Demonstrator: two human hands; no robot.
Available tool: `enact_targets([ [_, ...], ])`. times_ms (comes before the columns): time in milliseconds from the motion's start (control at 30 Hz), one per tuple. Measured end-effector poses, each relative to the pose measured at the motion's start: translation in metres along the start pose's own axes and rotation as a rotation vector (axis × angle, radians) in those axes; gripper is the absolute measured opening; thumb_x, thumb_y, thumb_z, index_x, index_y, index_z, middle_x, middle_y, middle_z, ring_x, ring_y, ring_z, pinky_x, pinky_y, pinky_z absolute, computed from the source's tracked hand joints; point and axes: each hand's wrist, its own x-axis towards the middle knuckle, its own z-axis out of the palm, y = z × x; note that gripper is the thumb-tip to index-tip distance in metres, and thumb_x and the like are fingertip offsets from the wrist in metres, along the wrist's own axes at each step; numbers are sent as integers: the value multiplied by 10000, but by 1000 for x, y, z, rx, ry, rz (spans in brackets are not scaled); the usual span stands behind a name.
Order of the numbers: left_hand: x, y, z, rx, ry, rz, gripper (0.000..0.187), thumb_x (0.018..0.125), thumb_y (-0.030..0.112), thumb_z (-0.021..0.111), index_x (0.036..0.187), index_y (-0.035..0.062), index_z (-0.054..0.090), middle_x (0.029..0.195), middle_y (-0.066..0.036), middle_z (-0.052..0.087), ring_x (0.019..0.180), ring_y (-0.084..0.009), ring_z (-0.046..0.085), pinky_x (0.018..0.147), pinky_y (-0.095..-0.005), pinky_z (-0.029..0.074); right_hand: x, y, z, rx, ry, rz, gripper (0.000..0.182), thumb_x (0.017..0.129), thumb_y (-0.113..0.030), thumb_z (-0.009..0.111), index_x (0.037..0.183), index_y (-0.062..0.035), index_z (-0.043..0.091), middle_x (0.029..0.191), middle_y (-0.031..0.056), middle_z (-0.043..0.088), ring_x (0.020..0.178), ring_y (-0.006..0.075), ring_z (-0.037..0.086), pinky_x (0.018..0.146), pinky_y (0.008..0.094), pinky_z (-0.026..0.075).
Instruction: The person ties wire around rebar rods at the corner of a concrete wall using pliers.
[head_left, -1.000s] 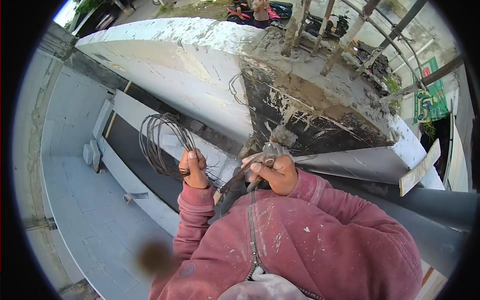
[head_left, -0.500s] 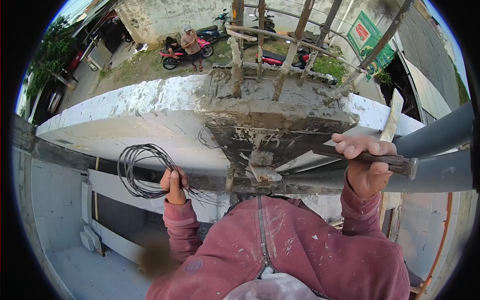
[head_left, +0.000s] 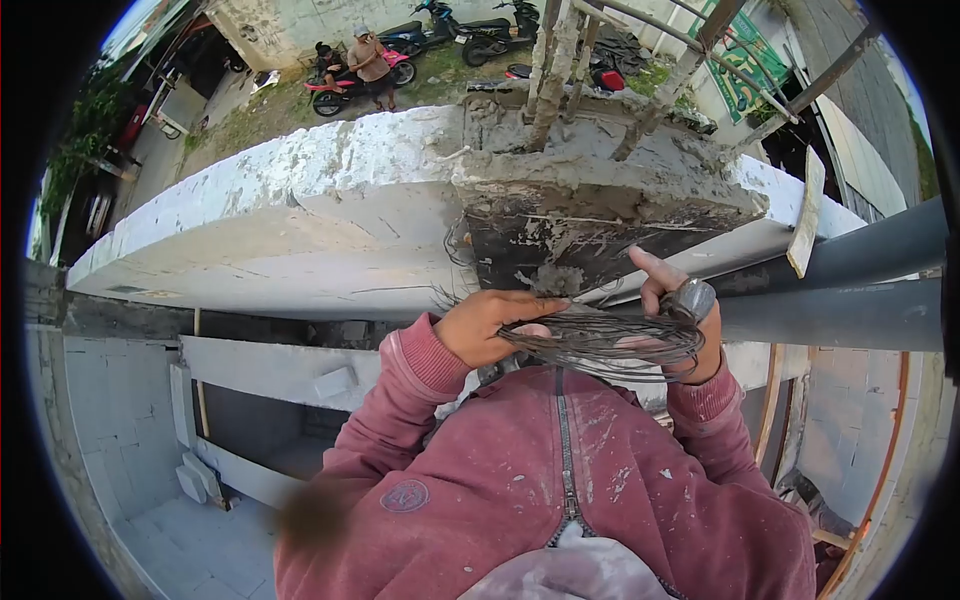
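Before my chest, a loose coil of thin dark wire (head_left: 610, 340) stretches sideways between both hands. My left hand (head_left: 490, 325) pinches its left end, thumb and fingers closed on the strands, with loose wire ends poking out behind. The right end of the coil lies against my right hand (head_left: 703, 340). That hand is closed around a dark metal bar-shaped tool (head_left: 695, 298), whose blunt end faces me; its index finger points up. The rest of the tool is hidden by the hand and wire.
Ahead is a rough concrete column stub (head_left: 600, 185) with upright mortar-caked bars (head_left: 552, 90). White wall panels (head_left: 330, 170) run to both sides. Grey pipes (head_left: 850, 290) and a wood strip (head_left: 806, 215) are at right. Two people (head_left: 370, 65) are by motorbikes below.
My left hand has carried the wire coil rightward to my right hand. The right hand has moved down and left, and its tool has turned end-on. The view has shifted slightly.
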Motion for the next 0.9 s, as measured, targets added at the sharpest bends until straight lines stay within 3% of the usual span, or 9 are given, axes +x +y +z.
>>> enact_targets([
  [167,9,-4,2,-44,67,135,363,906,216,526,1232,58,546,974,-143,623,868,-274,619,797,-325,464,-2,-5,9,262,110,-50,195,686,-65,761,771,-23,591,763,42,589,725,120,571,631,263,448],
  [233,11,-6,-1,103,265,310,321,855,145,600,1161,47,589,963,-127,655,867,-264,644,790,-329,488,-17,-2,-3,395,39,130,181,692,-40,749,765,-24,585,743,38,588,709,118,570,620,258,448],
  [367,-10,-5,-11,-439,166,36,191,728,69,750,853,-30,644,734,-85,671,641,-121,625,615,-255,488,-36,7,-20,461,-79,203,203,678,-2,750,744,-28,560,723,39,586,689,123,568,603,256,445],
  [500,-26,-4,-17,-605,96,106,185,752,86,726,873,-28,642,801,-96,677,685,-125,623,609,-257,469,-37,2,-14,406,-56,188,238,655,23,764,746,-36,552,773,72,597,734,158,600,647,278,477],
  [567,-36,8,-26,-433,195,156,175,761,81,709,877,-31,641,784,-111,668,662,-157,621,600,-265,465,-31,5,-12,457,-64,140,241,659,40,761,767,-26,556,817,98,607,818,186,619,697,292,505],
  [667,-62,38,-51,-147,295,123,177,764,83,688,882,-40,642,756,-140,654,635,-221,620,588,-276,461,-20,-2,3,730,-14,393,236,661,36,764,761,-16,556,824,99,610,833,198,623,703,297,514],
  [700,-72,45,-58,-111,323,103,179,768,87,682,879,-47,639,746,-138,652,628,-219,617,584,-280,458,-16,-1,15,696,-24,303,234,669,22,766,747,-11,548,832,109,620,806,196,628,707,304,520],
  [800,-107,40,-70,-84,401,4,167,798,112,651,857,-44,639,741,-127,653,607,-181,602,571,-266,445,-2,-19,32,385,-253,156,247,682,-44,789,803,-9,576,798,47,636,767,109,599,686,253,492],
  [900,-126,26,-64,-244,416,-65,171,826,128,619,854,-40,638,734,-104,653,620,-138,580,588,-261,441,2,-28,42,341,-486,255,232,701,-85,786,824,-17,603,781,11,630,735,81,578,673,230,466],
])
